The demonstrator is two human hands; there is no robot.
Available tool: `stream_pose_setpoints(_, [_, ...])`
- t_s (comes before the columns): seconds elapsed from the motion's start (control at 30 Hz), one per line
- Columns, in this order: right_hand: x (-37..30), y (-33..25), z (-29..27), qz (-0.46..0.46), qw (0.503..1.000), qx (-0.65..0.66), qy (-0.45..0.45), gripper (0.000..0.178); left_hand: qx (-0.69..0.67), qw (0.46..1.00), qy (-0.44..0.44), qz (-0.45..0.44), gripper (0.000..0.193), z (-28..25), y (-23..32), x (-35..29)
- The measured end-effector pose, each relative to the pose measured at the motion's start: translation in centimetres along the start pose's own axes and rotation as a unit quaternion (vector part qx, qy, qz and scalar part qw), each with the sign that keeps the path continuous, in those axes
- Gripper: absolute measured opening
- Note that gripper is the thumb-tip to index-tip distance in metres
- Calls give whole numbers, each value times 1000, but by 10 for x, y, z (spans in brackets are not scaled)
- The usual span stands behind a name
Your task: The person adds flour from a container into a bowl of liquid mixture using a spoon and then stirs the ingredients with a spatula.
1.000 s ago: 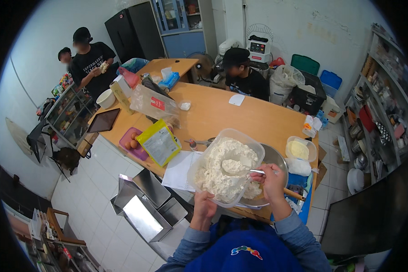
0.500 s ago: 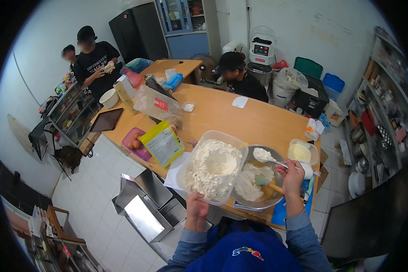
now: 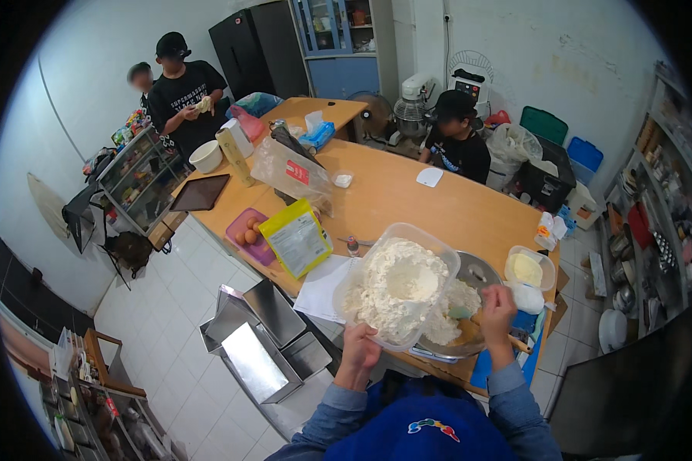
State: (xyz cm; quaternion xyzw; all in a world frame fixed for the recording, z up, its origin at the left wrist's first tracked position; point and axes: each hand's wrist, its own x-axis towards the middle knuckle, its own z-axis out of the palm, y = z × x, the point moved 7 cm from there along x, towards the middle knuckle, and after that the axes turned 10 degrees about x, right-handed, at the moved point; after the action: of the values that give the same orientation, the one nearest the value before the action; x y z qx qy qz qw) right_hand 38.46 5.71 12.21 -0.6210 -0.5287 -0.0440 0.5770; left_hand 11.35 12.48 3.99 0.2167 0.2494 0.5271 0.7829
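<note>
My left hand (image 3: 359,349) grips the near edge of a translucent plastic tub (image 3: 449,265) heaped with white flour (image 3: 396,296). The tub is lifted and overlaps the left side of a metal bowl (image 3: 484,267). Flour lies over a yellowish liquid inside the bowl. Above the bowl's right side, my right hand (image 3: 498,311) is closed round a spoon; the spoon itself hardly shows now. A spatula with a pale green head (image 3: 460,312) rests in the bowl, its wooden handle (image 3: 520,345) passing under my right hand.
A tub of pale yellow stuff (image 3: 527,268) stands right of the bowl. To the left are a yellow pouch (image 3: 296,240), eggs (image 3: 247,230) on a pink tray and paper (image 3: 323,290). Metal loaf tins (image 3: 261,361) sit lower left. Co-workers are beyond the table (image 3: 392,192).
My right hand has turned; the flour-filled spoon held over the bowl is no longer plainly visible. The tub sits further over the bowl. The whole view has shifted slightly.
</note>
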Motion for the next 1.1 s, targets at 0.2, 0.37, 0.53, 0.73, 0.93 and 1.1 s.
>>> stream_pose_setpoints(0.2, [24, -36, -37, 146, 944, 278, 105, 15, -17, 999, -23, -40, 72, 23, -10, 1])
stream_pose_setpoints(0.37, [20, -49, -13, 156, 941, 299, 16, 13, -24, 996, -41, -72, 72, 38, -23, 2])
stream_pose_setpoints(0.53, [1, -39, 10, 173, 949, 251, -85, 16, 49, 996, -56, -52, 71, 55, -26, 3])
stream_pose_setpoints(0.73, [-16, -15, 19, 337, 870, 357, -46, 16, 51, 994, -65, -67, 72, 58, -31, 7])
stream_pose_setpoints(0.93, [-16, -6, 6, 419, 796, 434, 45, 13, 9, 996, -56, -63, 69, 60, -29, 8])
stream_pose_setpoints(1.1, [-7, -14, -5, 411, 788, 452, 72, 11, -1, 996, -64, -59, 70, 58, -30, 13])
